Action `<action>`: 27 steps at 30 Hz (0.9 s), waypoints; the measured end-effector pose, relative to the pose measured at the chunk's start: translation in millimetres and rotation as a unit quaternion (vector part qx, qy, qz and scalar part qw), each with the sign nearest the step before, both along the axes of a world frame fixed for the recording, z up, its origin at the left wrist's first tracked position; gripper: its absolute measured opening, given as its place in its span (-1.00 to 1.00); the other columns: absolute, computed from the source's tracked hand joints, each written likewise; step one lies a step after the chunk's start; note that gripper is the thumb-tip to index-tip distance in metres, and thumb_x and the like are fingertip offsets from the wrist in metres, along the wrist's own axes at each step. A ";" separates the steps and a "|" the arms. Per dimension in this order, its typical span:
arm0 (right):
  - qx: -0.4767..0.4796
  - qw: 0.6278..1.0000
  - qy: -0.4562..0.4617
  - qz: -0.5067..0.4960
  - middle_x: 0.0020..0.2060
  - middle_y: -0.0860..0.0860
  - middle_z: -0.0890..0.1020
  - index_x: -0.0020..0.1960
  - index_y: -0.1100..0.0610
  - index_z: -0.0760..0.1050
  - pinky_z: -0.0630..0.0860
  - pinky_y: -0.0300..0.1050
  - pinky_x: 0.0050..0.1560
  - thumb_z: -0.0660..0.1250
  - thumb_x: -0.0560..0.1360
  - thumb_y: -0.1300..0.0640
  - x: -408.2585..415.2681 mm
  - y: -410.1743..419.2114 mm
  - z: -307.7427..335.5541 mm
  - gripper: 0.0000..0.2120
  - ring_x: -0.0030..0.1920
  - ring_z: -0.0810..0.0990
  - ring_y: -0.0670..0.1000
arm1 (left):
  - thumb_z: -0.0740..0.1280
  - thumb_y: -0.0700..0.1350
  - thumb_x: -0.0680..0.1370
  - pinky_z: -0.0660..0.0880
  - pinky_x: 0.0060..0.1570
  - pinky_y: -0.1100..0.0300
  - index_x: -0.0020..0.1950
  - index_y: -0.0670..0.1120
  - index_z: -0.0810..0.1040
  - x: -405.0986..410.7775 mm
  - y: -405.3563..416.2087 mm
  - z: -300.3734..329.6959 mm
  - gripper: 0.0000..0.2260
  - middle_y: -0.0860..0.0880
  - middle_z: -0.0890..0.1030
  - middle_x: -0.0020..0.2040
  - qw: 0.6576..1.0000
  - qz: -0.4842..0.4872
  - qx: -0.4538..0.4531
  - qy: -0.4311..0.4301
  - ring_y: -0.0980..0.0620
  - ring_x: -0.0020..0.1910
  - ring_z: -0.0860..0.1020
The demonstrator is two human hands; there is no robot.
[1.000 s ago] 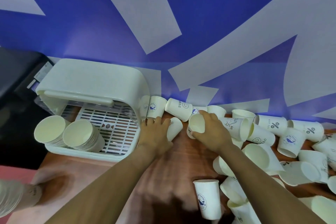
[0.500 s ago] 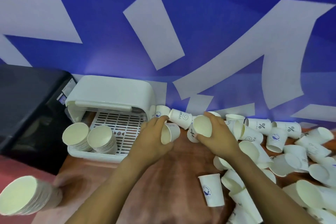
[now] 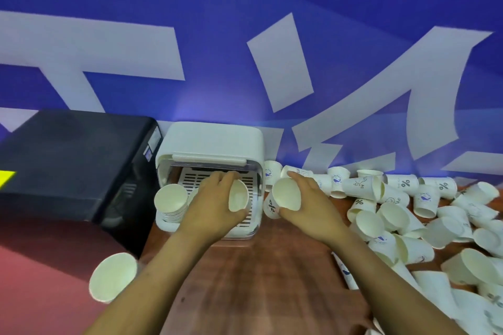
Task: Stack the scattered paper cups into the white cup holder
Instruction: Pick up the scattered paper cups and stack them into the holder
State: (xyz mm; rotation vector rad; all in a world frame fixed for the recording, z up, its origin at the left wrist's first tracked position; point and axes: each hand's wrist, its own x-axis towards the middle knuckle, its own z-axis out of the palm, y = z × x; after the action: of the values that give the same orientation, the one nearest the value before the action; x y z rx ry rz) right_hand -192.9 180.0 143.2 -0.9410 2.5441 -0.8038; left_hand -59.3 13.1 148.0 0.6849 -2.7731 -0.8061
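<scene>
The white cup holder [image 3: 212, 141] stands at the table's back left, its front open over a slotted tray. A stack of paper cups [image 3: 171, 202] stands at the tray's left; a second stack beside it is mostly hidden by my left hand. My left hand [image 3: 215, 208] grips a single paper cup [image 3: 238, 195] above the tray, mouth toward me. My right hand [image 3: 310, 205] holds another paper cup [image 3: 286, 193] just right of the holder. Several loose cups [image 3: 394, 215] lie scattered over the table's right side.
A black machine [image 3: 70, 160] sits left of the holder. Another stack of cups [image 3: 113, 276] shows at the lower left, off the wooden table [image 3: 258, 275]. A blue and white wall rises right behind everything.
My left hand has carried its cup leftward over the holder's tray. My right hand, still holding its cup, has moved left toward the holder. The view has shifted so the holder sits nearer the middle.
</scene>
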 end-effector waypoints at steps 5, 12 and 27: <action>-0.023 1.000 0.001 0.006 0.38 -0.08 0.35 0.48 -0.08 0.16 0.39 -0.03 0.31 0.43 0.38 -0.12 38.0 -38.4 8.2 -0.24 0.34 0.38 -0.02 | 0.44 0.06 0.41 0.37 0.24 0.13 0.39 0.02 0.34 35.9 -43.9 8.9 -0.41 0.04 0.42 0.31 1.000 0.001 -0.023 0.002 -0.02 0.32 0.35; -0.028 0.999 0.014 0.016 0.40 -0.08 0.31 0.46 -0.05 0.19 0.41 -0.07 0.24 0.41 0.39 -0.18 75.7 -89.2 11.8 -0.27 0.34 0.37 -0.02 | 0.46 0.05 0.40 0.39 0.30 0.05 0.45 0.00 0.32 63.7 -94.7 12.5 -0.35 0.02 0.41 0.38 0.999 0.017 -0.029 -0.009 -0.05 0.37 0.33; -0.005 1.000 -0.003 0.019 0.44 -0.09 0.24 0.51 0.00 0.12 0.30 -0.14 0.34 0.43 0.39 -0.13 89.0 -138.7 -13.5 -0.19 0.41 0.28 -0.03 | 0.46 0.00 0.42 0.39 0.28 0.10 0.43 -0.01 0.33 69.1 -135.0 -7.4 -0.38 0.04 0.36 0.39 0.999 0.011 -0.005 -0.039 -0.01 0.35 0.33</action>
State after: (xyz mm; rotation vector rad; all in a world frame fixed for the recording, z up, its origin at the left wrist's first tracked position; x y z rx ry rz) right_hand -103.9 41.3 129.7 -0.9849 2.5116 -0.8086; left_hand 9.9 -121.9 140.6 0.7598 -2.8303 -0.7769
